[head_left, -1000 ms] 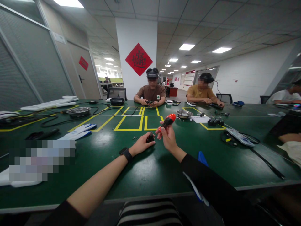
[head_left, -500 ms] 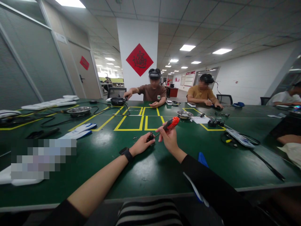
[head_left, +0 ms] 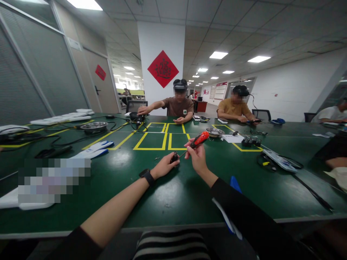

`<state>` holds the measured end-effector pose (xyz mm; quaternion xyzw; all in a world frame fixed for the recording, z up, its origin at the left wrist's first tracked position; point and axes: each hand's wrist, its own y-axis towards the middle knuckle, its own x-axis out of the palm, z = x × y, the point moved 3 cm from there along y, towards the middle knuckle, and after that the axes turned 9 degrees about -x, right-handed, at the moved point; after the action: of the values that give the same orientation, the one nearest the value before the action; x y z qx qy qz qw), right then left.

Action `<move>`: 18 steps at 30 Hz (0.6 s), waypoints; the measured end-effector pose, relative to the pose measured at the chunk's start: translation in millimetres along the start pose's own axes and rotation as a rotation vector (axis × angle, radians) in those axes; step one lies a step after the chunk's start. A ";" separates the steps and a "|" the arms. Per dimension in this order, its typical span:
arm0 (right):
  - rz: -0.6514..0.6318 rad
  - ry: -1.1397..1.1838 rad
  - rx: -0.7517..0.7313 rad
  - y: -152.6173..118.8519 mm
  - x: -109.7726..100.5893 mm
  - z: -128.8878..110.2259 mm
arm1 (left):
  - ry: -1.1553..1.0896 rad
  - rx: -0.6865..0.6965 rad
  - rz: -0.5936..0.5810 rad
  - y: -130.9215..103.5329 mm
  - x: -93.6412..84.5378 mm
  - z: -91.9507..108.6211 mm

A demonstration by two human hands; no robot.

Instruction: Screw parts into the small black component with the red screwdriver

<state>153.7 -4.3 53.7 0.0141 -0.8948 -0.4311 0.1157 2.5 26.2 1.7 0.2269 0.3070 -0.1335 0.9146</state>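
Note:
My left hand (head_left: 164, 165) is closed around a small dark part (head_left: 175, 157) on the green table (head_left: 162, 198); its exact kind is too small to make out. In my right hand (head_left: 197, 159) is a screwdriver (head_left: 200, 139) with a red and black handle, held at a slant. Its thin shaft points down and left toward the dark part; whether the tip touches it I cannot tell. Several tiny metal pieces (head_left: 157, 157) lie just left of the dark part.
White-blue gloves (head_left: 93, 148) lie to the left. Yellow tape (head_left: 149, 148) marks boxes ahead. Metal bowls (head_left: 214, 132) (head_left: 94, 127), several black parts (head_left: 251, 141) and cables (head_left: 311, 191) lie around. Two people (head_left: 179, 103) (head_left: 235, 106) sit opposite.
My hands keep their grips, and the screwdriver's slant is nearly the same. The whole view has shifted slightly. Across the table, a person's hand has moved on the black object at the left.

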 end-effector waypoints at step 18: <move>-0.019 -0.147 -0.001 -3.1 6.4 -3.6 | 0.066 0.012 0.014 -1.1 -0.8 3.0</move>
<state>148.1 -9.8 54.7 -0.0091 -0.9005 -0.4325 0.0454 2.9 23.9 3.9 0.2389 0.3348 -0.1211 0.9034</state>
